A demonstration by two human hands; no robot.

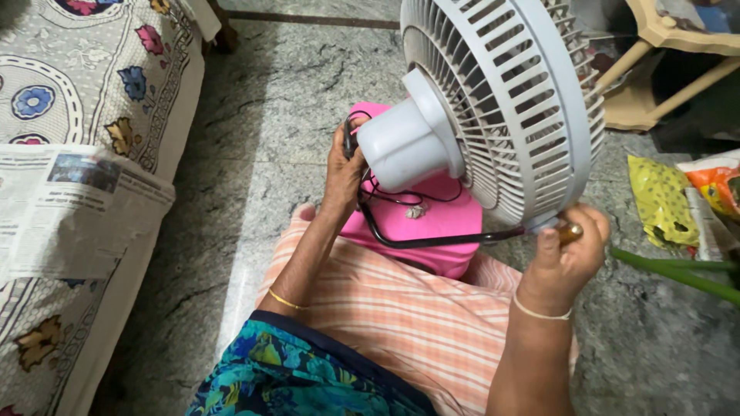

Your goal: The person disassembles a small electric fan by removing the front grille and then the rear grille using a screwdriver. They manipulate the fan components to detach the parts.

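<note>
She sits on the grey marble floor [293, 92] with a pale grey plastic fan head [493, 100] held up over her lap, its slatted guard facing right. Her left hand [343, 166] is closed around the black cord [432, 240] just beside the fan's white motor housing [405, 142]. Her right hand [566, 250] grips a small brown-handled tool [570, 233] at the guard's lower rim. A pink plastic stool [432, 219] sits beneath. A folded newspaper [69, 208] lies on the flower-patterned bed [92, 85] at left.
</note>
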